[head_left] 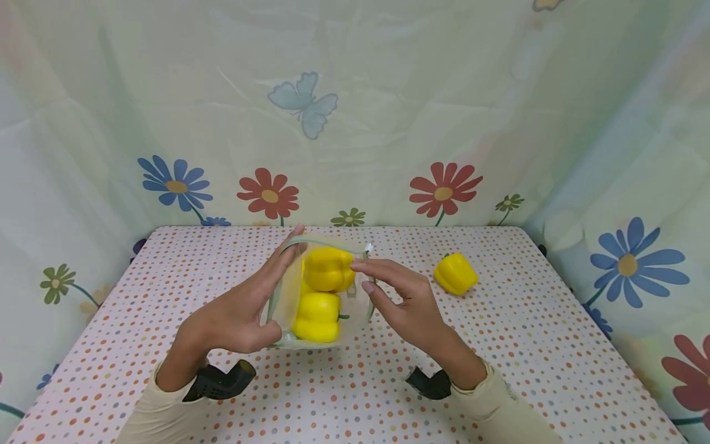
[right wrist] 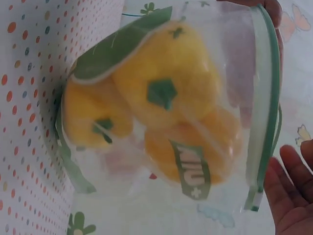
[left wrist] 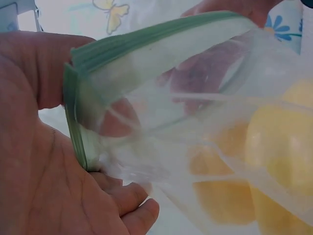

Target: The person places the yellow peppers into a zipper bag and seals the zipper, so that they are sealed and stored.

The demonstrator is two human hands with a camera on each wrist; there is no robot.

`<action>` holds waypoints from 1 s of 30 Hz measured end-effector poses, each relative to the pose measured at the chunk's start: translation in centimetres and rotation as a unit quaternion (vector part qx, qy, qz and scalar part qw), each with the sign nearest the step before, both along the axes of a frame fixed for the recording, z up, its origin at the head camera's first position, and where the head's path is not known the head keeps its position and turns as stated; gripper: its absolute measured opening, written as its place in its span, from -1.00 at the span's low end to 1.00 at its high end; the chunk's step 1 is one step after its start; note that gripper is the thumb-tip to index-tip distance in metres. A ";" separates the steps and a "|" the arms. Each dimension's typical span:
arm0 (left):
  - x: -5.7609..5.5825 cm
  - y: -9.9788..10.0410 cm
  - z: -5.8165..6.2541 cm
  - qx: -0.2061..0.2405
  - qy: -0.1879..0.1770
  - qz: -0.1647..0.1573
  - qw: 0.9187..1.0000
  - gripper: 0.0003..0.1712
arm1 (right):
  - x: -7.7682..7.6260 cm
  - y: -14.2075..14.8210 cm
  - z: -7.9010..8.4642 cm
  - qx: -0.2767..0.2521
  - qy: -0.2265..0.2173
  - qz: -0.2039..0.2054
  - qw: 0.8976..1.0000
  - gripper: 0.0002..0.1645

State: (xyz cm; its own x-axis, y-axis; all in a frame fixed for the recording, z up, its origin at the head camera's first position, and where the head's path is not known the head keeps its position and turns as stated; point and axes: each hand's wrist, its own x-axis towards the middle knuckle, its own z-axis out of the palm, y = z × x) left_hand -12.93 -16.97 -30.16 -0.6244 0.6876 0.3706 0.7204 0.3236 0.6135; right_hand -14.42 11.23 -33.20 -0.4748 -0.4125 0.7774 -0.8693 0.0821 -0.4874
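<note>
A clear zip-top bag (head_left: 288,290) with a green-edged mouth stands between my hands, its opening towards me. Two yellow bell peppers (head_left: 328,269) show through the mouth; in the right wrist view three bell peppers (right wrist: 166,73) with green stems appear through the plastic. My left hand (head_left: 238,308) grips the bag's left side at the green rim (left wrist: 146,41), its thumb tip visible through the plastic. At the right side of the mouth, my right hand (head_left: 407,299) has its fingers extended, fingertips in front of the upper pepper; nothing is pinched.
Another yellow bell pepper (head_left: 456,274) lies on the dotted tablecloth (head_left: 532,345), to the right beyond my right hand. Flower-printed curtains (head_left: 355,142) stand at the back and on both sides of the table. A black wrist device (head_left: 222,380) is worn on each wrist.
</note>
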 end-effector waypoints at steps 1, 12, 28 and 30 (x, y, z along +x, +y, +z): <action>-0.1 0.0 0.0 -0.002 0.002 -0.001 1.000 0.27 | 0.0 0.2 0.0 -0.012 0.003 0.003 1.000 -0.58; -0.2 0.2 -0.3 -0.013 -0.025 -0.006 1.000 0.32 | -0.7 2.4 -0.7 -0.098 -0.028 -0.047 0.994 -0.53; 0.1 0.4 -0.1 -0.018 -0.012 0.001 1.000 0.34 | -3.4 7.1 -2.9 -0.062 -0.139 -0.177 0.972 -0.64; 0.2 0.4 -0.1 -0.018 -0.008 0.002 1.000 0.33 | -3.3 7.4 -2.6 -0.053 -0.145 -0.196 0.968 -0.66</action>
